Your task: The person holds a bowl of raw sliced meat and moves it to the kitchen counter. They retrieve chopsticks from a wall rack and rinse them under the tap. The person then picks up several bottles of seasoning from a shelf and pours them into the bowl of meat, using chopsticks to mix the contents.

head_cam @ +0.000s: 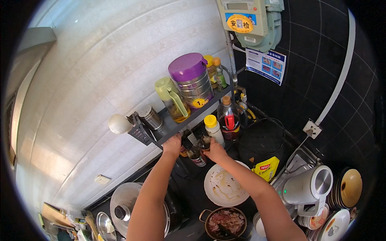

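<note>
My left hand (172,145) reaches under the front bar of a dark metal shelf (193,116), beside the bottles on the lower level. Its fingertips are hidden, so its grip does not show. Around a small dark glass jar (204,142) curl the fingers of my right hand (216,151). Left of that jar, a dark bottle with a label (196,157) stands tilted in the view. A white bottle with a yellow cap (213,128) is just behind my right hand. Below my right forearm lies a white plate (223,188) smeared with sauce residue.
A two-handled pot of sliced raw meat (227,223) sits at the front. The shelf holds a purple-lidded tin (193,81) and a green-topped oil jug (173,101). A lidded pot (123,208) is at left; an electric kettle (304,188) and stacked plates (334,226) are at right.
</note>
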### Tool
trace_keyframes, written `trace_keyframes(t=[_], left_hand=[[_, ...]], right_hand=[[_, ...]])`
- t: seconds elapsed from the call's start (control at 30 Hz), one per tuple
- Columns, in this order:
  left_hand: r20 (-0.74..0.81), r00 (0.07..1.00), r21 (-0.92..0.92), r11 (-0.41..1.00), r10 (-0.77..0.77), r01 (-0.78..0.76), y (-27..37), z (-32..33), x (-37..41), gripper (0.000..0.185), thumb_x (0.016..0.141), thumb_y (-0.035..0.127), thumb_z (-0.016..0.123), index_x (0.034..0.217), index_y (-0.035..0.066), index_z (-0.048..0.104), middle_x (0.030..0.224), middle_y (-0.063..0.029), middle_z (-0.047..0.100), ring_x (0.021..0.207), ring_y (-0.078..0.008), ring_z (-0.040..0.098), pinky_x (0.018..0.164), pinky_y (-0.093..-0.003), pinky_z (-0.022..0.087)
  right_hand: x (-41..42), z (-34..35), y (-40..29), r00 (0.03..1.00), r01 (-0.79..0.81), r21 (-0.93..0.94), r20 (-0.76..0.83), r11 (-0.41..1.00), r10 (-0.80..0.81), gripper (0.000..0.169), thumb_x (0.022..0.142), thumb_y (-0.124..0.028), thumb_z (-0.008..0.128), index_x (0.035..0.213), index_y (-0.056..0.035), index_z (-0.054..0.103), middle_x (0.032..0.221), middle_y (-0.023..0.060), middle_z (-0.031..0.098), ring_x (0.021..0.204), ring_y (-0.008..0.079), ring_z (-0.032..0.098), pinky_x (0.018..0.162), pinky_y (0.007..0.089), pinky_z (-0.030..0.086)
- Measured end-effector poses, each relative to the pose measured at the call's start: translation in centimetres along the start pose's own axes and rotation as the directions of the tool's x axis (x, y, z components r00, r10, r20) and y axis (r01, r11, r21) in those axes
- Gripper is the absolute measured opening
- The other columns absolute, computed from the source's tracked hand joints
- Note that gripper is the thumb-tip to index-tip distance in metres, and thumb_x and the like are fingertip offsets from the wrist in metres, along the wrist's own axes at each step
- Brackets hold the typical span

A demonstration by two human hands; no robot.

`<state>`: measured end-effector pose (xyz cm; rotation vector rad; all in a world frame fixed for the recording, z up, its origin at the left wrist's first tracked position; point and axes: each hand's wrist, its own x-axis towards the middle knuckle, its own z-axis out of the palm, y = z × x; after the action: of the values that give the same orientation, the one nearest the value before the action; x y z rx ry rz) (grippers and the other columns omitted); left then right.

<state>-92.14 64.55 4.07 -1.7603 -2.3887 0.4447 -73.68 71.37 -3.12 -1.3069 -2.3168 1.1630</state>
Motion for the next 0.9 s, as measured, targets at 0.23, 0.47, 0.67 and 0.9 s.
trace_keyframes(t=[0.23, 0.47, 0.67, 0.9], left_hand=[[-0.029, 0.999, -0.234, 0.972, 0.030, -0.036, 1.1, -4.0, -3.3, 0.064, 0.062, 0.015, 0.069, 0.122, 0.002, 0.049, 0.131, -0.0181, 0.041, 0.120, -0.0349, 0.041, 0.099, -0.0382, 0.037], [0.019, 0.992, -0.187, 0.975, 0.127, -0.122, 0.4, -3.6, -3.3, 0.058, 0.063, 0.012, 0.066, 0.118, 0.004, 0.051, 0.115, -0.0190, 0.054, 0.113, -0.0349, 0.048, 0.091, -0.0404, 0.043], [0.074, 0.996, -0.407, 0.913, 0.058, -0.023, 1.5, -4.2, -4.3, 0.048, 0.069, 0.016, 0.066, 0.113, 0.002, 0.050, 0.100, -0.0213, 0.060, 0.095, -0.0363, 0.059, 0.080, -0.0447, 0.048], [0.141, 0.990, -0.402, 0.914, -0.002, 0.059, 2.0, -4.0, -4.4, 0.045, 0.079, 0.029, 0.067, 0.105, -0.001, 0.046, 0.100, -0.0217, 0.060, 0.095, -0.0365, 0.060, 0.079, -0.0436, 0.049]], right_hand=[[-0.1, 0.8, -0.6, 1.000, -0.006, 0.108, 0.015, 0.994, 0.005, 0.078, 0.072, -0.019, 0.073, 0.130, 0.0021, 0.026, 0.112, 0.0272, 0.056, 0.106, 0.0397, 0.055, 0.089, 0.0410, 0.046], [0.9, 3.4, -0.3, 1.000, 0.010, 0.176, 0.021, 0.984, -0.014, 0.068, 0.076, -0.015, 0.067, 0.127, 0.0036, 0.026, 0.107, 0.0291, 0.057, 0.102, 0.0401, 0.056, 0.088, 0.0420, 0.046], [1.0, 4.5, -0.2, 0.996, -0.033, 0.157, 0.088, 0.987, 0.019, 0.061, 0.076, -0.013, 0.063, 0.124, 0.0031, 0.028, 0.104, 0.0304, 0.058, 0.100, 0.0418, 0.056, 0.086, 0.0444, 0.046], [0.0, 3.7, -0.2, 0.999, -0.032, 0.038, 0.043, 0.999, 0.030, 0.049, 0.078, -0.013, 0.060, 0.120, -0.0005, 0.038, 0.105, 0.0271, 0.059, 0.100, 0.0398, 0.057, 0.086, 0.0444, 0.046]])
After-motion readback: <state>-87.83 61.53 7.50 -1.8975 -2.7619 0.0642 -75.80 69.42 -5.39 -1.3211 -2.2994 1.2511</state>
